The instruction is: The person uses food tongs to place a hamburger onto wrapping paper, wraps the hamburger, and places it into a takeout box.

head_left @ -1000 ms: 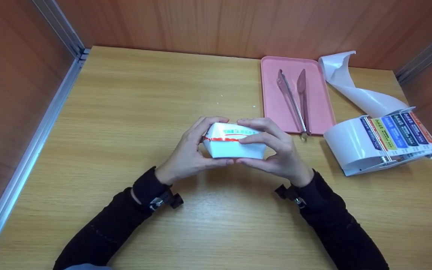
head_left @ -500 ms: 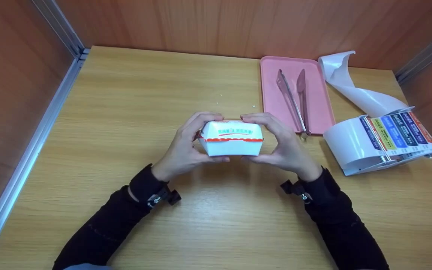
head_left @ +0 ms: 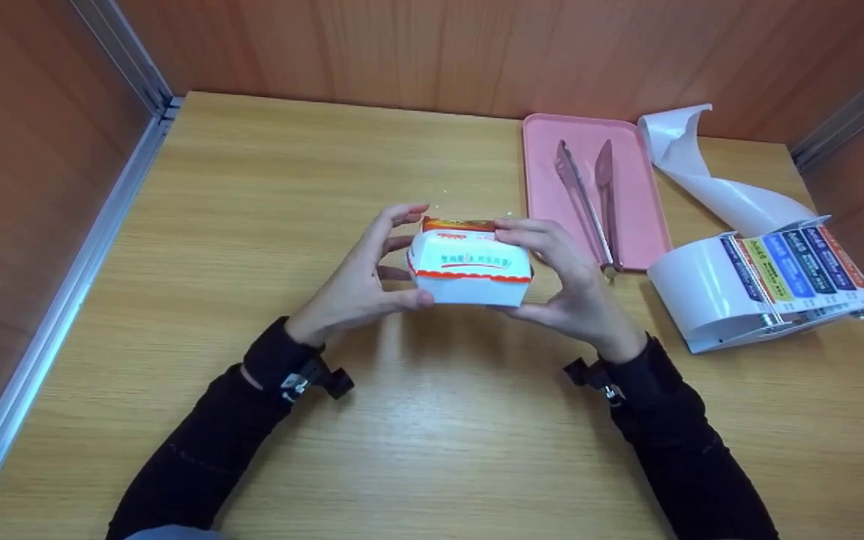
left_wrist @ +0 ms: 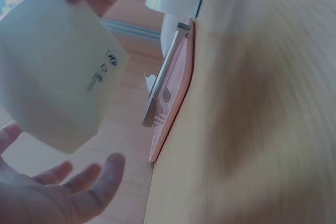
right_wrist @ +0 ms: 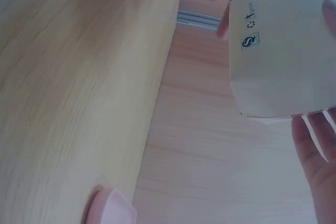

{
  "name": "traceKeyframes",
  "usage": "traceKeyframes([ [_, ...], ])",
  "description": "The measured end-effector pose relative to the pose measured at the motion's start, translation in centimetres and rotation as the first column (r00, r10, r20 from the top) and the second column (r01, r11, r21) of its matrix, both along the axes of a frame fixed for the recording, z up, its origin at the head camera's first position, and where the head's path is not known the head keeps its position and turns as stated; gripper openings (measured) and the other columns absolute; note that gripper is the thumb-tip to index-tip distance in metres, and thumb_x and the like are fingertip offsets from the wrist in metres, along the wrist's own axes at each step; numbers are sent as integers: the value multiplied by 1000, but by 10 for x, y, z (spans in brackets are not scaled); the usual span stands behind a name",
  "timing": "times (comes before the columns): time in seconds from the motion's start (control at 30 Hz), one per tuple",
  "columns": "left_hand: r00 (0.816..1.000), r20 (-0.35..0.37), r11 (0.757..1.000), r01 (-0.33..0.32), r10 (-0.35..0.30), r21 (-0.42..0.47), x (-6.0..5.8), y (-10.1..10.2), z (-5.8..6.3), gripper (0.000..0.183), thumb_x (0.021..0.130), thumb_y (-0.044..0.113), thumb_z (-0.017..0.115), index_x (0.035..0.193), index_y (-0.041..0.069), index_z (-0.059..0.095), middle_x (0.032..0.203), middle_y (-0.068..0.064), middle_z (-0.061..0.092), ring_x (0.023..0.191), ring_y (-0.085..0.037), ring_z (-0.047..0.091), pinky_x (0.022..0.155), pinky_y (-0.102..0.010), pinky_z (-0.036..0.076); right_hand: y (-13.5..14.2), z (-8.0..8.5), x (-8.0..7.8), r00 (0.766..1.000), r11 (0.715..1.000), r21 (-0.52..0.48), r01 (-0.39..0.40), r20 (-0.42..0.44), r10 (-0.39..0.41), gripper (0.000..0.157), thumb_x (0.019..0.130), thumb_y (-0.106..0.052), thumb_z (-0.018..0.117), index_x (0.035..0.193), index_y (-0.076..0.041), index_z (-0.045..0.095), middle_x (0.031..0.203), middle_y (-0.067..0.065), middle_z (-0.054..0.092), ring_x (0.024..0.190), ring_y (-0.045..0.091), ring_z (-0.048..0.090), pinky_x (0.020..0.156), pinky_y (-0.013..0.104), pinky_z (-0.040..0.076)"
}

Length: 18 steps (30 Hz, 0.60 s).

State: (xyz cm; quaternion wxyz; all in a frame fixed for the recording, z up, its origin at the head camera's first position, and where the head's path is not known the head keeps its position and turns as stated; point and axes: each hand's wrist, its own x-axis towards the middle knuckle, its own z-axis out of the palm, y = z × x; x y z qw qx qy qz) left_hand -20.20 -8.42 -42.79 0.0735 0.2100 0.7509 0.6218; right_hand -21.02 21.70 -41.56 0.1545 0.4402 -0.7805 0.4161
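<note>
A white paper burger box (head_left: pixel 469 289) with a scalloped red trim, green lettering and an orange-yellow top is held up above the table. My right hand (head_left: pixel 563 281) grips its right end, fingers over the top and thumb underneath. At the left end, my left hand (head_left: pixel 357 281) has its fingers spread off the box, with the thumb tip right at the lower left corner. The left wrist view has the left hand (left_wrist: pixel 63 195) with a gap below the box (left_wrist: pixel 58 66). Small dark marks show on the box's underside (right_wrist: pixel 283 56) in the right wrist view.
A pink tray (head_left: pixel 638 217) at the back right bears metal tongs (head_left: pixel 582 196) and another metal utensil (head_left: pixel 604 172). Right of it stands a dispenser with a roll of coloured labels (head_left: pixel 799 262), its white strip (head_left: pixel 732 196) trailing behind. Wooden panels (head_left: pixel 432 52) border the table (head_left: pixel 289 172).
The box has tilted so more of its lid and orange top shows. My right fingers moved off its front. My left hand has let go of the left end and moved slightly left.
</note>
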Motion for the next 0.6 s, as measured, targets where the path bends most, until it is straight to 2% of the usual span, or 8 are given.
traceKeyframes([
  [0.07, 998, 62, 1000, 11, -12, 15, -2, -3, 1, 116, 69, 80, 85, 163, 33, 35, 163, -1, 39, 136, -35, 59, 98, -54, 59, -1, -1, 0, 999, 1000, 19, 18, -33, -18, 75, 78, -5, 96, 145, -5, 61, 152, 16, 59, 143, 27, 54, 120, 29, 44],
  [0.17, 993, 112, 999, 29, -32, 29, -3, -7, 1, 104, 75, 72, 88, 161, 35, 41, 158, -4, 44, 118, -35, 69, 93, -48, 62, -3, -2, 0, 996, 998, 56, 43, -82, -38, 75, 78, -7, 96, 145, -9, 63, 153, 16, 58, 143, 30, 53, 122, 32, 42],
  [0.27, 992, 121, 998, 38, -44, 47, -5, -9, 0, 87, 83, 50, 92, 156, 36, 47, 155, -5, 47, 106, -35, 74, 90, -43, 64, -3, -4, 0, 992, 993, 91, 71, -106, -62, 76, 78, -10, 97, 146, -14, 62, 154, 16, 54, 143, 32, 50, 118, 34, 45],
  [0.33, 991, 124, 998, 35, -42, 61, -7, -9, -1, 82, 85, 35, 93, 154, 35, 50, 155, -5, 48, 103, -34, 75, 90, -41, 65, -3, -5, 0, 991, 988, 119, 101, -104, -89, 79, 78, -14, 98, 148, -18, 61, 154, 17, 50, 141, 33, 47, 111, 35, 47],
  [0.43, 992, 127, 998, 13, -22, 66, -9, -10, -2, 82, 85, 25, 94, 154, 33, 50, 156, -5, 46, 102, -34, 75, 91, -39, 65, -2, -6, -1, 987, 975, 158, 158, -60, -150, 83, 77, -28, 100, 150, -26, 59, 147, 18, 47, 134, 30, 46, 101, 38, 44],
  [0.5, 993, 122, 998, -8, 0, 64, -11, -10, -4, 84, 84, 23, 94, 154, 32, 49, 157, -4, 45, 104, -35, 74, 92, -39, 65, -1, -6, -2, 983, 966, 186, 178, 17, -185, 88, 77, -37, 99, 153, -31, 56, 139, 16, 46, 126, 25, 46, 96, 37, 44],
  [0.6, 995, 95, 998, -44, 40, 46, -14, -12, -7, 85, 83, 24, 96, 154, 30, 49, 158, -2, 45, 109, -34, 73, 96, -38, 64, 0, -6, -4, 964, 957, 222, 188, 148, -223, 91, 79, -44, 96, 158, -35, 51, 124, 11, 49, 111, 19, 49, 90, 33, 43],
])
